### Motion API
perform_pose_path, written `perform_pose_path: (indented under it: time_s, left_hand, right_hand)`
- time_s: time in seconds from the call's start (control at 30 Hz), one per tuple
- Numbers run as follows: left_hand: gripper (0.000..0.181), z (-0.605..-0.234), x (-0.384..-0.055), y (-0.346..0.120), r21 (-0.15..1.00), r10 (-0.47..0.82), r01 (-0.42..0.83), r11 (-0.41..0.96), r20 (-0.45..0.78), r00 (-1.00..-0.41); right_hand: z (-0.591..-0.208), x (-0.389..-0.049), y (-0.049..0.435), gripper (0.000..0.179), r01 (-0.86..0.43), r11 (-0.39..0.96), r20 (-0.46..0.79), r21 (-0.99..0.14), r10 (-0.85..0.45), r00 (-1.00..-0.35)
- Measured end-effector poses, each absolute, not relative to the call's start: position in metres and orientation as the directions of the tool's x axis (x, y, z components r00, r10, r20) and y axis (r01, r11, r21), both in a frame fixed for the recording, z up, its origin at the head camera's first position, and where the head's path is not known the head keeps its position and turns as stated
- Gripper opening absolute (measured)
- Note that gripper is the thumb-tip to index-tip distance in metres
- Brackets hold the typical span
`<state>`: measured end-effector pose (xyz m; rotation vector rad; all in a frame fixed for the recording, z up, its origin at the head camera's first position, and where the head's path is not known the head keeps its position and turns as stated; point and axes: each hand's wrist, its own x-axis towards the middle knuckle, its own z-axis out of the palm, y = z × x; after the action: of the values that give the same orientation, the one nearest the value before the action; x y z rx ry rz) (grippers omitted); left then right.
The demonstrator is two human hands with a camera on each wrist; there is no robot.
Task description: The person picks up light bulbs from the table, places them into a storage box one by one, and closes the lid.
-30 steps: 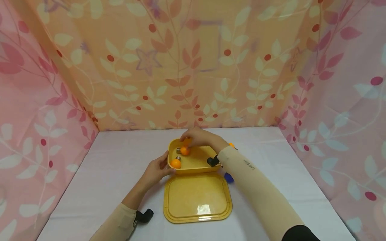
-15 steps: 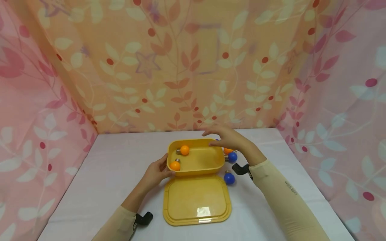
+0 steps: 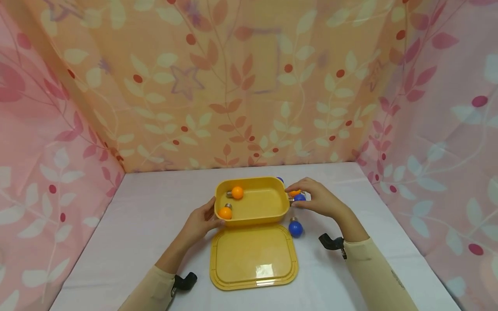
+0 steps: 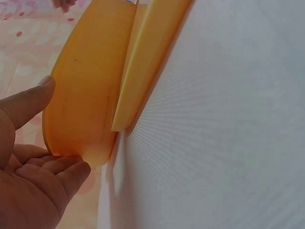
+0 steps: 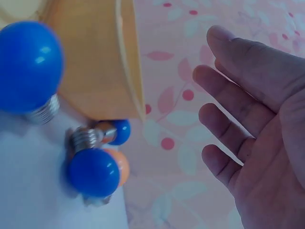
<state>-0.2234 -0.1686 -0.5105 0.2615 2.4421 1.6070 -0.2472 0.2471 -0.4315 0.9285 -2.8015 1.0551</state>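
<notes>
My left hand grips the left end of a yellow plastic box, thumb at its front corner and fingers on the end wall. Two orange light bulbs with metal screw bases lie inside the box, toward its left. My right hand hovers at the box's right end, fingers spread and nothing between them, as the right wrist view confirms. Beside that end lie a blue bulb and an orange bulb, partly hidden by the hand in the head view. Another blue bulb lies nearer me.
The yellow lid lies flat in front of the box, right up against it. One more blue bulb peeks out behind the box's far right corner. Patterned cloth walls enclose the white table at the back and sides.
My right hand has let go of an orange bulb inside the box, then moved right, out past the box's right end. The left hand stays on the box.
</notes>
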Motion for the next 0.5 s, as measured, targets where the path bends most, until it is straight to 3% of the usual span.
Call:
perform_pose_path:
  time_s: [0.27, 0.5]
  left_hand:
    - [0.108, -0.507, -0.225, -0.168, 0.918, 0.260, 0.035, 0.396, -0.076, -0.963]
    - [0.107, -0.510, -0.223, -0.168, 0.920, 0.246, 0.011, 0.392, -0.093, -0.965]
  right_hand:
    - [-0.458, -0.241, 0.268, 0.046, -0.383, 0.583, 0.046, -0.716, -0.508, -0.860]
    - [-0.470, -0.243, 0.273, 0.051, -0.308, 0.625, -0.076, -0.717, -0.510, -0.857]
